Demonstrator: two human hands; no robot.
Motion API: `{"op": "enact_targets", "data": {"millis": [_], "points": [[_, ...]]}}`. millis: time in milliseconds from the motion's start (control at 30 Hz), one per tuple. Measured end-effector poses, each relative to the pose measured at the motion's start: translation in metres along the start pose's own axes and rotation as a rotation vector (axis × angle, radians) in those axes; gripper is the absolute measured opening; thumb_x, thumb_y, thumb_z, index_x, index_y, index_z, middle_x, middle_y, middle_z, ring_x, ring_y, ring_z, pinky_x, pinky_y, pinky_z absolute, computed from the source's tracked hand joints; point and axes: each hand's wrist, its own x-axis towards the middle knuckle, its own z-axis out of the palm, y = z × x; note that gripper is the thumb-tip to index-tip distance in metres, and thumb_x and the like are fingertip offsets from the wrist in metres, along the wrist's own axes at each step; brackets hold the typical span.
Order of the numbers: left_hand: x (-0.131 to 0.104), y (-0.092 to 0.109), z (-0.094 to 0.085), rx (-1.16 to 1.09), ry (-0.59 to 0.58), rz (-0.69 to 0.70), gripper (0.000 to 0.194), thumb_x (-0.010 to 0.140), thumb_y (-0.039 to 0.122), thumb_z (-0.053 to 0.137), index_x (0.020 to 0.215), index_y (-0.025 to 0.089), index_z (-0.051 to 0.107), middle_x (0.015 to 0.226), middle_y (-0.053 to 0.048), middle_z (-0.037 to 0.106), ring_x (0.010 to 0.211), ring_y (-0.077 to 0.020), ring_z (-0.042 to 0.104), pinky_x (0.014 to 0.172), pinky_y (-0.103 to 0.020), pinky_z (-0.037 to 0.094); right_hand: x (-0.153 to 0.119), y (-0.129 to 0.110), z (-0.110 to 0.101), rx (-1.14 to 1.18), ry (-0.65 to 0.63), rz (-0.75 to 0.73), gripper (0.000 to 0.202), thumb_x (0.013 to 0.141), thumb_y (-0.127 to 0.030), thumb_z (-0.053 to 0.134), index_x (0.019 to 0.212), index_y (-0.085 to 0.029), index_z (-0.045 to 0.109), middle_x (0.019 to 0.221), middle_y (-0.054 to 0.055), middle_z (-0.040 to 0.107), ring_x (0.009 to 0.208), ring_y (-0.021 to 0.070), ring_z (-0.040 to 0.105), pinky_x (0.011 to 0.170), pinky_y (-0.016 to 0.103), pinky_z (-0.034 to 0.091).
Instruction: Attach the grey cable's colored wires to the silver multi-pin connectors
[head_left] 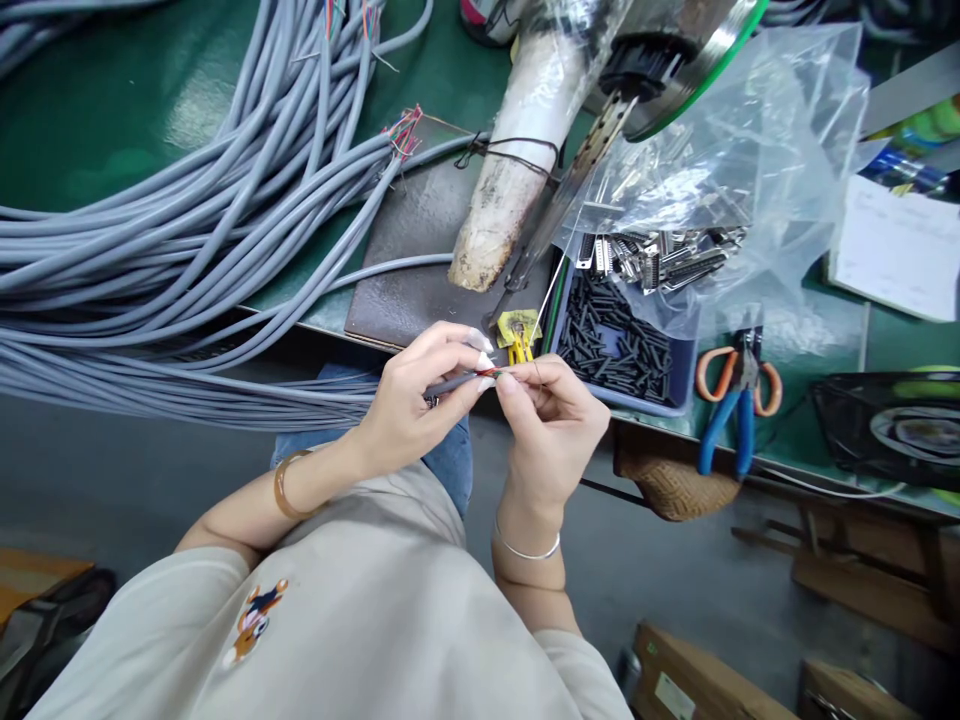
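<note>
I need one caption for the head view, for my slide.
Left hand and right hand pinching the colored wires of a gray cable, near a tray of black pieces.

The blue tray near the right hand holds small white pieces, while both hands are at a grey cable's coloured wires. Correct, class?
No: the head view shows the small pieces in the blue tray are black. The rest stands: left hand and right hand are at the coloured wires of the grey cable.
</note>
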Motion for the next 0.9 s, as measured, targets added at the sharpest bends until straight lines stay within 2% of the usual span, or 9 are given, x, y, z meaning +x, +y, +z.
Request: {"op": "enact_targets", "data": {"millis": [100,233,333,433,567,667,733,833,900], "points": [[-0.005,-0.001,0.003,0.003,0.067,0.014,0.009,0.091,0.025,0.07,0.09,0.016,0.071,0.1,-0.01,0.072,0.084,-0.0142,0.068,0.065,-0.021,0.054,0.001,-0.002,0.0,0.002,-0.037,0.014,0.012,0.085,-0.033,0.076,0.08,-0.022,0.073,0.07,-0.003,0.056,0.055,0.0074,0.041,0.048,0.025,0.029],[-0.002,0.003,0.001,-0.176,0.058,-0.206,0.012,0.085,0.025,0.073,0.083,0.016,0.066,0.074,-0.001,0.068,0.062,-0.0084,0.061,0.056,-0.018,0.049,0.002,-0.004,-0.004,-0.017,0.068,-0.069,0.016,0.09,-0.034,0.07,0.079,-0.023,0.073,0.066,-0.003,0.06,0.055,0.0093,0.049,0.049,0.025,0.036],[0.003,0.007,-0.005,-0.367,0.046,-0.351,0.016,0.083,0.024,0.075,0.081,0.016,0.061,0.066,0.002,0.063,0.055,-0.006,0.056,0.054,-0.017,0.048,0.0,-0.003,-0.008,-0.081,0.13,-0.151,0.016,0.094,-0.035,0.066,0.096,-0.026,0.079,0.061,-0.004,0.062,0.05,0.0096,0.05,0.048,0.025,0.037],[0.007,0.01,-0.008,-0.465,0.032,-0.392,0.023,0.082,0.029,0.079,0.081,0.017,0.06,0.062,0.004,0.061,0.048,-0.0036,0.048,0.05,-0.016,0.045,-0.006,0.001,-0.009,-0.227,0.072,-0.243,0.019,0.095,-0.035,0.066,0.108,-0.03,0.08,0.066,-0.003,0.068,0.05,0.0107,0.054,0.047,0.027,0.037],[0.007,0.01,-0.009,-0.457,0.04,-0.384,0.034,0.08,0.04,0.084,0.081,0.018,0.058,0.061,0.006,0.057,0.044,-0.0019,0.04,0.044,-0.016,0.038,-0.012,0.005,-0.007,-0.371,-0.007,-0.36,0.023,0.096,-0.032,0.064,0.114,-0.034,0.079,0.062,-0.003,0.067,0.05,0.0113,0.054,0.049,0.028,0.039],[0.005,0.006,-0.008,-0.399,0.065,-0.394,0.034,0.082,0.044,0.081,0.082,0.018,0.059,0.056,0.008,0.048,0.041,-0.0027,0.037,0.039,-0.017,0.033,-0.011,0.005,-0.01,-0.439,-0.014,-0.482,0.025,0.095,-0.026,0.065,0.114,-0.034,0.079,0.056,-0.005,0.061,0.047,0.0097,0.05,0.051,0.027,0.04],[0.003,0.005,-0.009,-0.354,0.06,-0.409,0.029,0.083,0.041,0.079,0.084,0.018,0.061,0.055,0.008,0.049,0.042,-0.0038,0.041,0.039,-0.017,0.033,-0.008,0.003,-0.014,-0.464,-0.028,-0.556,0.025,0.094,-0.022,0.066,0.112,-0.034,0.079,0.058,-0.005,0.062,0.047,0.0093,0.05,0.052,0.026,0.042],[0.003,0.012,-0.011,-0.247,0.017,-0.339,0.017,0.084,0.027,0.074,0.082,0.017,0.061,0.064,0.003,0.059,0.05,-0.0053,0.049,0.045,-0.017,0.039,-0.001,-0.005,-0.027,-0.38,0.092,-0.583,0.027,0.096,-0.023,0.062,0.117,-0.035,0.075,0.064,-0.005,0.065,0.048,0.0102,0.054,0.051,0.027,0.043],[0.005,0.026,-0.014,-0.124,-0.077,-0.191,0.009,0.085,0.017,0.069,0.081,0.017,0.061,0.071,0.0,0.065,0.054,-0.0057,0.053,0.046,-0.017,0.039,0.007,-0.014,-0.043,-0.313,0.215,-0.544,0.03,0.098,-0.026,0.059,0.126,-0.034,0.067,0.065,-0.006,0.063,0.047,0.0111,0.054,0.048,0.027,0.041]]}}
